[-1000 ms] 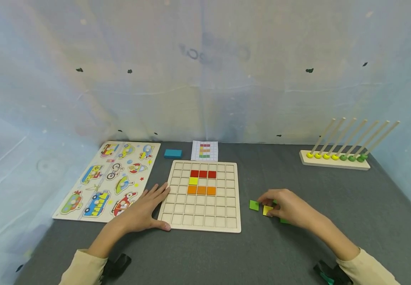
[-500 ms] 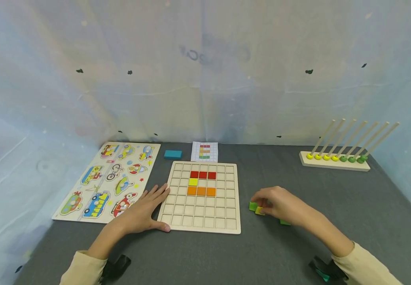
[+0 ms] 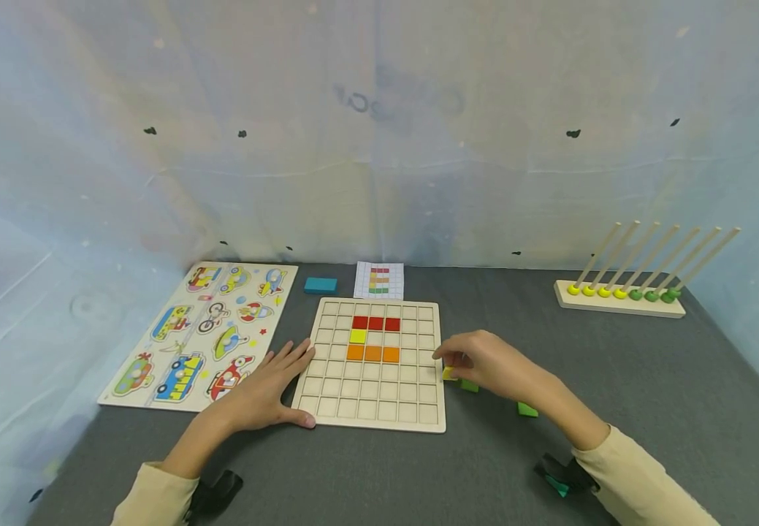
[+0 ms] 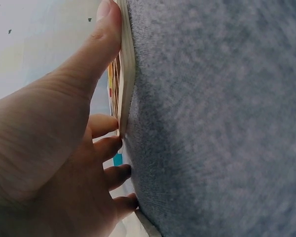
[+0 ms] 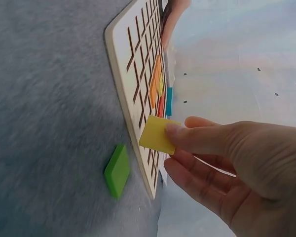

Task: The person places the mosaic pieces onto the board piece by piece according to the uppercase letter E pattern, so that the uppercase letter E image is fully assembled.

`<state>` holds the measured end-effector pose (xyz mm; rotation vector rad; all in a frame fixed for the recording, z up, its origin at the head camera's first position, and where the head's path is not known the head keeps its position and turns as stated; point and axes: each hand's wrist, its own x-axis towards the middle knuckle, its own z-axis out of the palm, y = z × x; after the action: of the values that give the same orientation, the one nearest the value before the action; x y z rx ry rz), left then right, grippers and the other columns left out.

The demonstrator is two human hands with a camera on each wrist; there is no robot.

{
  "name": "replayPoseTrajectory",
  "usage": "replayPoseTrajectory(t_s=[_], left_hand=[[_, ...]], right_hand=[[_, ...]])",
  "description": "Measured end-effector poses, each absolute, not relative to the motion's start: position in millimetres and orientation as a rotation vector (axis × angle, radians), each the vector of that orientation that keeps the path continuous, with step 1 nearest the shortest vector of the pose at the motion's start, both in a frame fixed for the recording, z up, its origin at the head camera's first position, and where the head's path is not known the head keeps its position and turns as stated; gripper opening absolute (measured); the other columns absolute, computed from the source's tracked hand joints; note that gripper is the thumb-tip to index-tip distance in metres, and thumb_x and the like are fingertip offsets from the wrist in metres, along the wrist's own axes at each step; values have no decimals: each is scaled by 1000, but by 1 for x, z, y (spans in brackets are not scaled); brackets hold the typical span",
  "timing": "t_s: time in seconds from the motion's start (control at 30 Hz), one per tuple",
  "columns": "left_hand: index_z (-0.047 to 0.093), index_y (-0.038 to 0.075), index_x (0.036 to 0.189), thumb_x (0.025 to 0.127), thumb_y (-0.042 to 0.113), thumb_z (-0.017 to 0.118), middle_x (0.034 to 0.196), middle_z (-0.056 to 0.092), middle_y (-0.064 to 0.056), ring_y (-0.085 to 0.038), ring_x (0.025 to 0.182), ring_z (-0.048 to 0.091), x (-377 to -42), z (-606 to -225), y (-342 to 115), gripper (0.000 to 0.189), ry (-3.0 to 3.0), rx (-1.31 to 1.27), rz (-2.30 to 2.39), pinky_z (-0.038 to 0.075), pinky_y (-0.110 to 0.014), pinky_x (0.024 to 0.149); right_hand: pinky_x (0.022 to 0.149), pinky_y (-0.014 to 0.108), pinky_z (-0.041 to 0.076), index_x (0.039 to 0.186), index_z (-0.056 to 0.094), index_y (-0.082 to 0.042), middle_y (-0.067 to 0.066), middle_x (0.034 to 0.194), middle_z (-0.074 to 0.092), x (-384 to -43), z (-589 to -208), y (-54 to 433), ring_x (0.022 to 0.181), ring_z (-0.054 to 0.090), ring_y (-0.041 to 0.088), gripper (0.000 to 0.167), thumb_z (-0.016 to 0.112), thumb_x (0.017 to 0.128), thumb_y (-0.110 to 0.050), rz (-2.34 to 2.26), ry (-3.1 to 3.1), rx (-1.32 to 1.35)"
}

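Note:
My right hand (image 3: 487, 361) pinches a yellow square tile (image 5: 157, 134) between thumb and fingers, at the right edge of the wooden grid board (image 3: 366, 405). On that board lie a row of red tiles (image 3: 375, 323), one yellow tile (image 3: 357, 336) below it, and a row of orange tiles (image 3: 373, 353). My left hand (image 3: 257, 387) rests with spread fingers along the board's left edge, thumb at its lower left corner. A green tile (image 5: 118, 171) lies on the table just under the right hand; another green tile (image 3: 527, 410) sits farther right, beneath the forearm.
A vehicle picture puzzle (image 3: 211, 321) lies left, partly under the left hand. Behind the board are a pattern card (image 3: 379, 280) and a blue block (image 3: 321, 286). At the back right stands a bead stand (image 3: 622, 298) with upright pegs. A pale sheet (image 3: 379, 146) closes off the back.
The right hand has picked up the yellow tile from among the green ones and carried it left to the board's right edge. The left hand stays in place.

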<state>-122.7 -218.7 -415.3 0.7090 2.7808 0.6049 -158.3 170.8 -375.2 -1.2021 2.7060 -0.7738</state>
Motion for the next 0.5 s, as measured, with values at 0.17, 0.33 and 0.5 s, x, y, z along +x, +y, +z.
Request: replayPoseTrajectory(t_s=[0.17, 0.33, 0.5], left_hand=[[24, 7, 156, 71, 70, 70, 163, 16, -13, -42, 148, 10, -124, -418, -218, 116, 2771, 699, 598, 10, -63, 116], [24, 6, 156, 71, 71, 70, 162, 17, -13, -42, 148, 10, -125, -417, -218, 116, 2773, 698, 589, 10, -63, 116], [25, 5, 155, 72, 70, 70, 162, 18, -15, -43, 147, 11, -124, -414, -218, 115, 2777, 696, 591, 11, -64, 115]], right_hand=[[71, 27, 55, 112, 71, -5, -2, 93, 70, -165, -378, 156, 82, 62, 7, 30, 77, 82, -1, -803, 2677, -1209], [70, 28, 55, 111, 72, -5, -3, 91, 68, -171, -379, 141, 81, 61, 8, 27, 75, 84, -2, -827, 2643, -1218], [70, 24, 53, 112, 72, -5, -2, 93, 69, -176, -379, 128, 83, 60, 10, 26, 73, 86, 0, -858, 2614, -1221]])
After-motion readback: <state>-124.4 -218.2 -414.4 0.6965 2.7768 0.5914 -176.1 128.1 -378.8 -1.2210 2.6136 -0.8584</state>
